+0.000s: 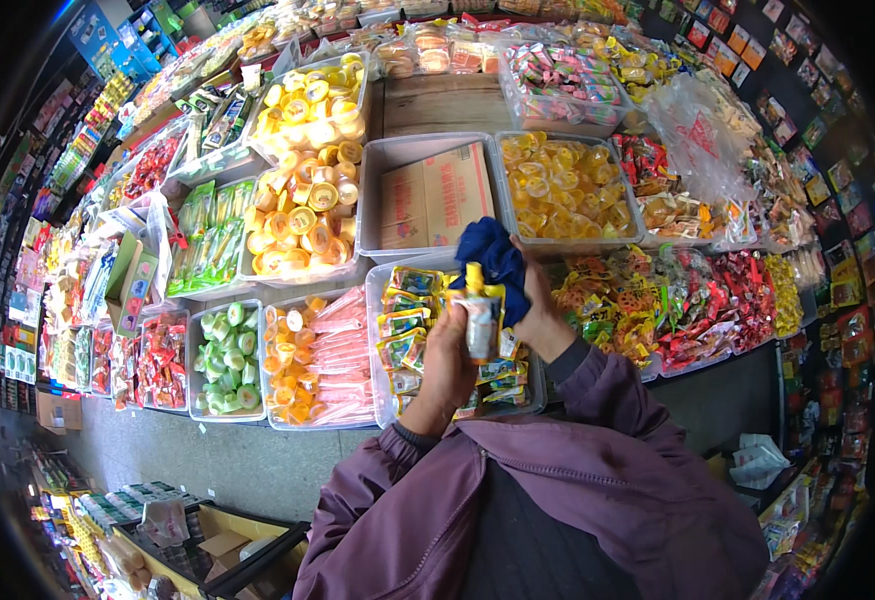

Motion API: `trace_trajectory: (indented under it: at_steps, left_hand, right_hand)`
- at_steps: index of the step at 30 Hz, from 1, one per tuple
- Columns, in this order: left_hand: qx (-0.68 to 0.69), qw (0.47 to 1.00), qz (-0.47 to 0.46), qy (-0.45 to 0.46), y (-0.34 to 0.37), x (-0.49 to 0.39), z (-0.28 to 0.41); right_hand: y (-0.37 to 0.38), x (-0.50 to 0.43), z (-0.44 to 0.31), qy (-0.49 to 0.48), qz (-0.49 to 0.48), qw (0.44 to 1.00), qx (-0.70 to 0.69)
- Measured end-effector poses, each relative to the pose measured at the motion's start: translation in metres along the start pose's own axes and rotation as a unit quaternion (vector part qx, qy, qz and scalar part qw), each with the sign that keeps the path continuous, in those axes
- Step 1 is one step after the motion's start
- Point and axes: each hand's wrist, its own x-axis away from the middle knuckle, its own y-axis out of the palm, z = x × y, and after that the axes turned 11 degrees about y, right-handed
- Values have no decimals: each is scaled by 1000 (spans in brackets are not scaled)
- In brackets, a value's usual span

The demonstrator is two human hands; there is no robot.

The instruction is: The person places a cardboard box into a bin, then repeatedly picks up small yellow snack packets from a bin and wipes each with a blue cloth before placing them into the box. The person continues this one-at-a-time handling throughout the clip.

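Note:
Upright in my left hand [443,358] is a small spouted pouch [484,324] with a yellow cap, slightly blurred. My right hand [539,311] grips a bunched dark blue cloth [494,255], held just behind the pouch. Both hands are above a clear plastic bin [379,360] that holds several yellow-topped pouches [405,324]. Beyond it a second clear bin [370,180] has a flattened cardboard piece [437,196] inside, bearing red print. The cloth hides part of the near bin's far rim.
Bins of yellow jelly cups [299,214] stand to the left, with amber jelly cups [566,187] to the right. Nearer are pink stick packs [341,352] and green jelly cups [226,360]. Red wrapped sweets [707,311] lie at right. Behind me at left is an open-topped case [239,544].

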Motion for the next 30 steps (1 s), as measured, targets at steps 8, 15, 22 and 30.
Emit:
trace_trajectory:
  at_steps: [8,15,22,30]
  left_hand:
    - [-488,810,81,314,-25,-17,-5]
    - [-646,622,31,441,-19,-11,13]
    - [-394,912,-6,114,-21,1,31]
    - [-581,763,-39,282,-9,6,24]
  right_hand:
    - [20,34,45,-29,-9,980,195]
    - [12,43,61,160,-6,986,49]
    - [-1,71,55,198,-77,977,36]
    - [-36,60,80,189,-76,977,61]
